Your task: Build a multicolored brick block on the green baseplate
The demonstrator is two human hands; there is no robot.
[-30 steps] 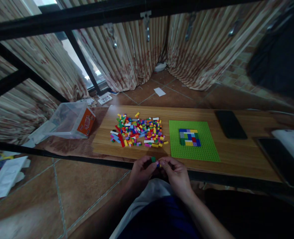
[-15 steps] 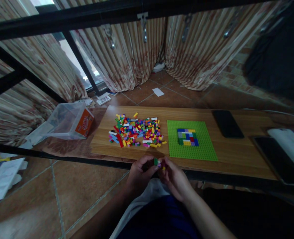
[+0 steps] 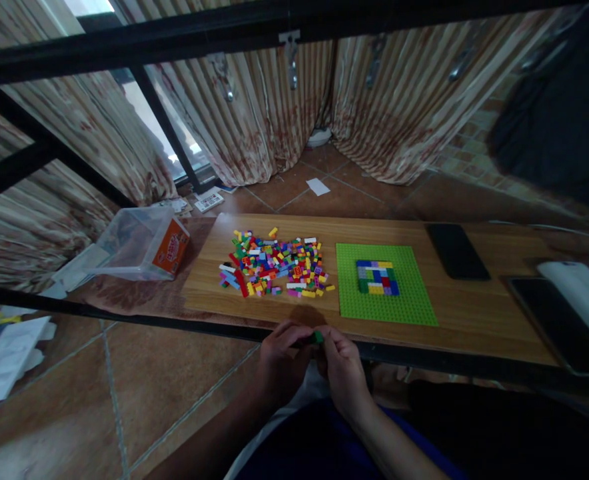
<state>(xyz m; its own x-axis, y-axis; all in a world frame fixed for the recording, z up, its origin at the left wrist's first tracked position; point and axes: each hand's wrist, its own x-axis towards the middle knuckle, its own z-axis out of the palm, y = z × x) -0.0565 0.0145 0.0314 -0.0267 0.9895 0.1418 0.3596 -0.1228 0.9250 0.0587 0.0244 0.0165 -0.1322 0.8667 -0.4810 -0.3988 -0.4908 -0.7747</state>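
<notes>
Close to my body, at the table's front edge, my left hand [image 3: 285, 357] and my right hand [image 3: 342, 363] meet with fingers closed around a small green toy brick [image 3: 317, 337]. Fingers cover much of it, and any other bricks beneath are hidden. Beyond my hands spreads a pile of mixed coloured bricks [image 3: 279, 263]. To the right lies a bright green baseplate [image 3: 417, 300], bearing a low square ring of blue, yellow, white, green and red bricks [image 3: 377, 277].
A clear plastic box [image 3: 129, 243] with an orange label stands left of the wooden board [image 3: 264, 310]. Right of the baseplate lie a dark phone-like slab [image 3: 457, 250], a larger dark tablet-like slab [image 3: 559, 323] and a white object [image 3: 582, 293]. A black metal bar [image 3: 199, 30] crosses above.
My hands have come closer together and the right fingers have closed in on the green brick. White, pink and yellow pieces seen between the fingers before are now out of sight.
</notes>
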